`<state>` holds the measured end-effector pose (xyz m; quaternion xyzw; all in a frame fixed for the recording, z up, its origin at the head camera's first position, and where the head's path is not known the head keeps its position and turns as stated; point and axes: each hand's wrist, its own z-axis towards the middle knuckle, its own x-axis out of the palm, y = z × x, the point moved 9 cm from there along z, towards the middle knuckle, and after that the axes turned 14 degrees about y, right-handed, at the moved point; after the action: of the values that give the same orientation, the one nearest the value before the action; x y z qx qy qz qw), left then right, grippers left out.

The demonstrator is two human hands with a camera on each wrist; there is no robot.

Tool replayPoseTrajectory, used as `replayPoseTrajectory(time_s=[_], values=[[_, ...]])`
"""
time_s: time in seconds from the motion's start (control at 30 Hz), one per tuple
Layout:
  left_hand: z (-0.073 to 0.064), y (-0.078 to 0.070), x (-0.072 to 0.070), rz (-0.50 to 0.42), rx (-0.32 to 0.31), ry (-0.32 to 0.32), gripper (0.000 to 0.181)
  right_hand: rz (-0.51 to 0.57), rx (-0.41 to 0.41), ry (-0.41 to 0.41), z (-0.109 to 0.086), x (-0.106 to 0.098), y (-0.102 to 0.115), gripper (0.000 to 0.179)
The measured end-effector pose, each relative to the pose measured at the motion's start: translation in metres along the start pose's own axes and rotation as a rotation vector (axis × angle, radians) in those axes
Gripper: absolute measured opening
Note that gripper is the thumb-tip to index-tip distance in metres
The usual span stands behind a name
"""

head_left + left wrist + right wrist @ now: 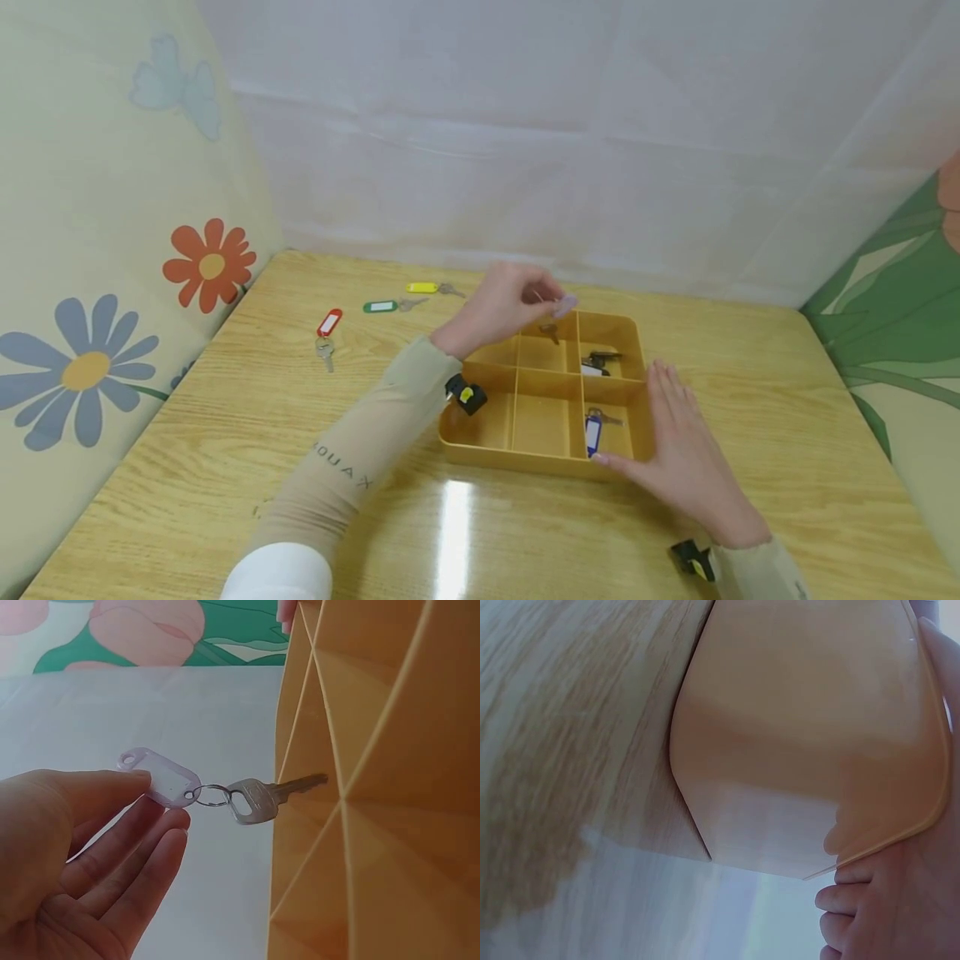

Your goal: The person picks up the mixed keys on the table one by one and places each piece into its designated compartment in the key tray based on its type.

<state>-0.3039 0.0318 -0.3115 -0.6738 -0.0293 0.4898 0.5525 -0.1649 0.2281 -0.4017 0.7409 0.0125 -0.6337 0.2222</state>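
My left hand [504, 307] pinches a lilac key tag [166, 778] between thumb and fingertips. From the tag's ring hangs a silver key [255, 802], over the far middle compartment of an orange divided box [517, 459]. My right hand [693, 458] rests against the box's near right corner, fingers extended along the right side and thumb at the front rim. Inside the near right compartment lies a key with a blue tag [593, 435]. A key with a black, white-labelled tag [596, 369] lies in the far right compartment.
Left of the box on the wooden table [225, 433] lie keys with a red tag [329, 323], a green tag [380, 307] and a yellow tag [422, 287]. A white cloth [480, 167] hangs behind the table, with flower-patterned panels on both sides.
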Motion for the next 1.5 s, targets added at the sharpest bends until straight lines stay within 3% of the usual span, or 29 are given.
replayPoseTrajectory(time_s=[0.47,0.7,1.5], values=[[0.000,0.021,0.002,0.037,-0.086,0.004,0.013,0.008,0.014,0.013,0.001,0.002,0.000,0.130],[0.000,0.029,0.003,0.080,-0.124,0.018,0.039,0.000,0.017,0.015,0.001,0.002,0.001,0.130],[-0.031,0.031,-0.029,0.080,-0.120,-0.083,0.038,-0.005,0.005,-0.002,0.000,0.000,0.001,0.129]])
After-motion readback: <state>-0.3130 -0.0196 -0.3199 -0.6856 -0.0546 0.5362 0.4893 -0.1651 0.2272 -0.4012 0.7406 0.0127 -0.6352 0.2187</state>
